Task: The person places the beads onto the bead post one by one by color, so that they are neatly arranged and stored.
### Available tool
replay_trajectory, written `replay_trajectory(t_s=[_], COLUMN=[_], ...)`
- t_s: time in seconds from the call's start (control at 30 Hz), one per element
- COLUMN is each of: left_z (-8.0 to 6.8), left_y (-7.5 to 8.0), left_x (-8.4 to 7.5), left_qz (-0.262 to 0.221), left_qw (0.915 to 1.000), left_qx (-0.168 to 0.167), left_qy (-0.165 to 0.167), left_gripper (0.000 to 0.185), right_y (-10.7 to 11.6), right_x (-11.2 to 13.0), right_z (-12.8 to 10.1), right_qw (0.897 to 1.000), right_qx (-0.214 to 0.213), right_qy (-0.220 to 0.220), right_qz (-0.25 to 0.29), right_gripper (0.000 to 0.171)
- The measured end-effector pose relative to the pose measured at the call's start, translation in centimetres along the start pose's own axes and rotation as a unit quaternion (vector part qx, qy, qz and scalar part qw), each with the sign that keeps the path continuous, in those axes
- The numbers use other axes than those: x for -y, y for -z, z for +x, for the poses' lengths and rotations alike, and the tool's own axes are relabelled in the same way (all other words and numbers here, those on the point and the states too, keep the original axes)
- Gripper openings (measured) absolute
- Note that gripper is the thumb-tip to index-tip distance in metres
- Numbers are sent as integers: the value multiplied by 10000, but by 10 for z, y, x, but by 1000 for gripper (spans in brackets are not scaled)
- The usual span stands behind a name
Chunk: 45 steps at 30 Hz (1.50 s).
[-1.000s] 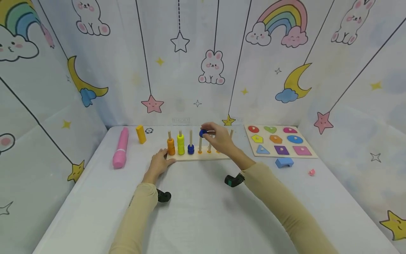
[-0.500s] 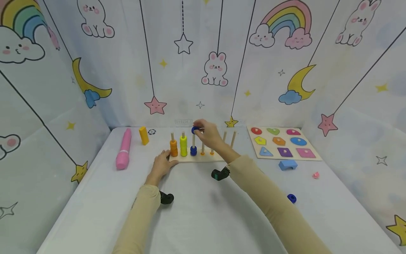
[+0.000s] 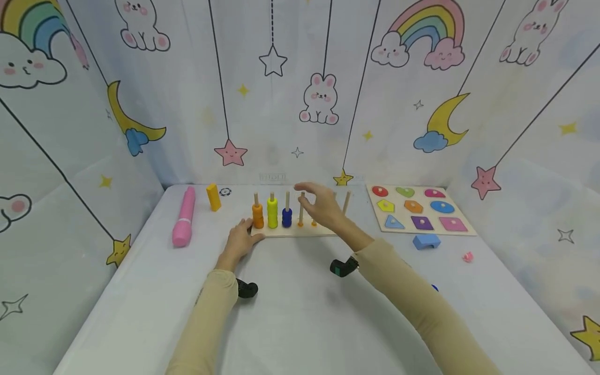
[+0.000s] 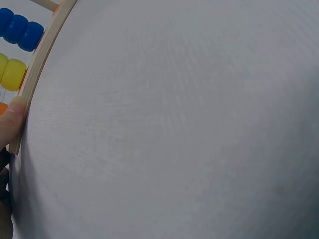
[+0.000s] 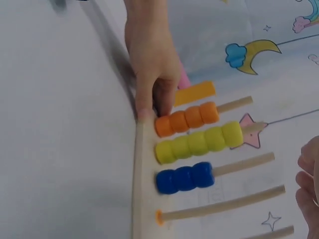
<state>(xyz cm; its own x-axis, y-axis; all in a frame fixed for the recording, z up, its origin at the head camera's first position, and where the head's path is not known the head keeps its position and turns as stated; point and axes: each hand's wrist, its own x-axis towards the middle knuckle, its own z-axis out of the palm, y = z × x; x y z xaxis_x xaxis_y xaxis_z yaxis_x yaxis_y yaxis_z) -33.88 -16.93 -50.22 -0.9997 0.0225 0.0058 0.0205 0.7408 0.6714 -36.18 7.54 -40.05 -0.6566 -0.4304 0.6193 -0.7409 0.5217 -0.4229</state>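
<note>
A wooden peg stacker stands near the back of the table. Orange beads fill its first peg, yellow-green beads the second, and three blue beads sit on the third. The pegs further right carry no stacked beads. At the base's left end, my left hand grips it, with the thumb on the front edge. My right hand hovers by the bare fourth peg, thumb and fingers apart with nothing between them.
To the left lie a pink stick-shaped toy and a yellow block. A shape puzzle board, a blue arch block and a small pink piece are on the right. My right sleeve mostly hides a blue bead.
My right hand carried a blue bead left to the third peg and let it go; it now sits on that stack. The hand has since moved right. My left hand keeps its hold.
</note>
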Motion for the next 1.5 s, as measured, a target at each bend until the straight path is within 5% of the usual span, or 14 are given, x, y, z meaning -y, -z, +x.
replay_trajectory(t_s=[0.17, 0.4, 0.6, 0.77, 1.0, 1.33, 1.5], left_z=[1, 3, 2, 2, 3, 3, 3], left_y=[-2, -5, -5, -2, 1, -6, -4], left_x=[1, -1, -1, 1, 3, 2, -1], left_qz=[102, 119, 97, 81, 55, 53, 90], left_qw=[9999, 9999, 9998, 9998, 10000, 9999, 9999], left_qx=[15, 30, 140, 137, -13, 146, 90], left_qy=[-59, -100, 43, 74, -40, 2, -44], left_gripper=[71, 71, 74, 74, 72, 74, 73], right_y=[21, 62, 99, 128, 152, 163, 176], right_x=[-24, -56, -64, -58, -81, -71, -73], right_z=[-48, -119, -165, -186, -212, -254, -265], right_qw=[9994, 9860, 9792, 9821, 9809, 9636, 9736], right_qx=[81, 1297, 1480, 1236, 1096, 2169, 1618], right_qy=[90, -763, -1313, -1368, -1576, -1451, -1604], right_qz=[332, 720, 458, 377, 318, 590, -139], right_gripper=[27, 27, 23, 23, 24, 31, 29])
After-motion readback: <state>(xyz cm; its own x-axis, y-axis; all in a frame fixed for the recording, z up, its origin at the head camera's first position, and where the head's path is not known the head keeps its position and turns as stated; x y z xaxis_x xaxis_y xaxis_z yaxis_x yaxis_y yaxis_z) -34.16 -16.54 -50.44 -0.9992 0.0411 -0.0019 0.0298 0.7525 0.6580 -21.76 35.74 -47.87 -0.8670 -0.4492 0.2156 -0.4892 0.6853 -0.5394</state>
